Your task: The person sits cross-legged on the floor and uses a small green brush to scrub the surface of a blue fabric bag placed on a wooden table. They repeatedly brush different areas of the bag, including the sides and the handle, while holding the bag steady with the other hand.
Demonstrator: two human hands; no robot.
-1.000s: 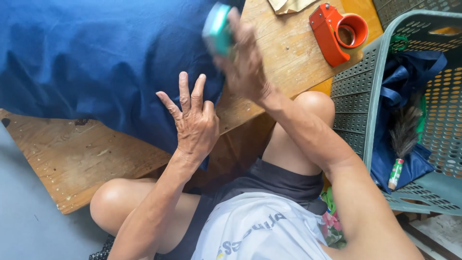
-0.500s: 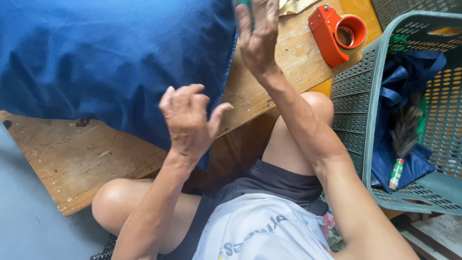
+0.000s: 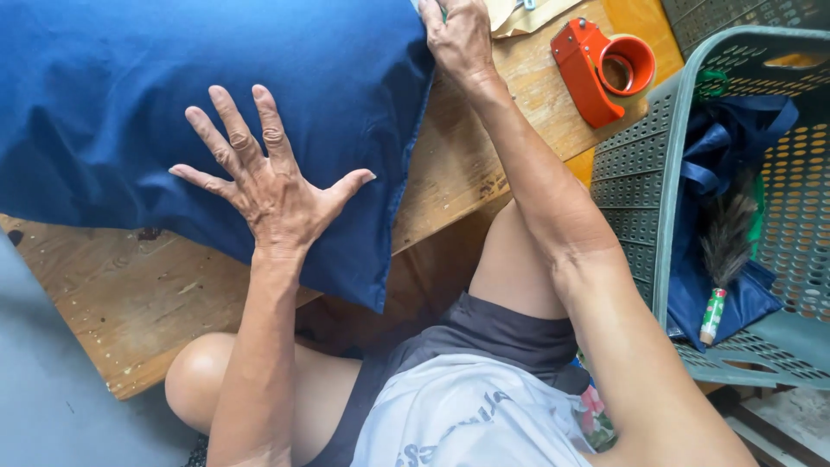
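A big dark blue pillow (image 3: 130, 104) lies on a low wooden table (image 3: 130, 294). My left hand (image 3: 268, 186) rests flat on the pillow's near right part, fingers spread wide and holding nothing. My right hand (image 3: 458, 39) reaches to the frame's top edge at the pillow's far right corner. Its fingers are curled around a small teal object (image 3: 444, 12), of which only a sliver shows. My bare knees and a white shirt fill the bottom of the view.
An orange tape dispenser (image 3: 605, 69) stands on the table at the upper right, with brown paper (image 3: 519, 13) beside it. A grey-green plastic basket (image 3: 666, 173) on the right holds blue cloth (image 3: 718, 156) and a feather duster (image 3: 722, 251).
My left hand, raised and half curled before, has come down flat and spread on the pillow. My right hand has moved up and away with the teal object, toward the top edge.
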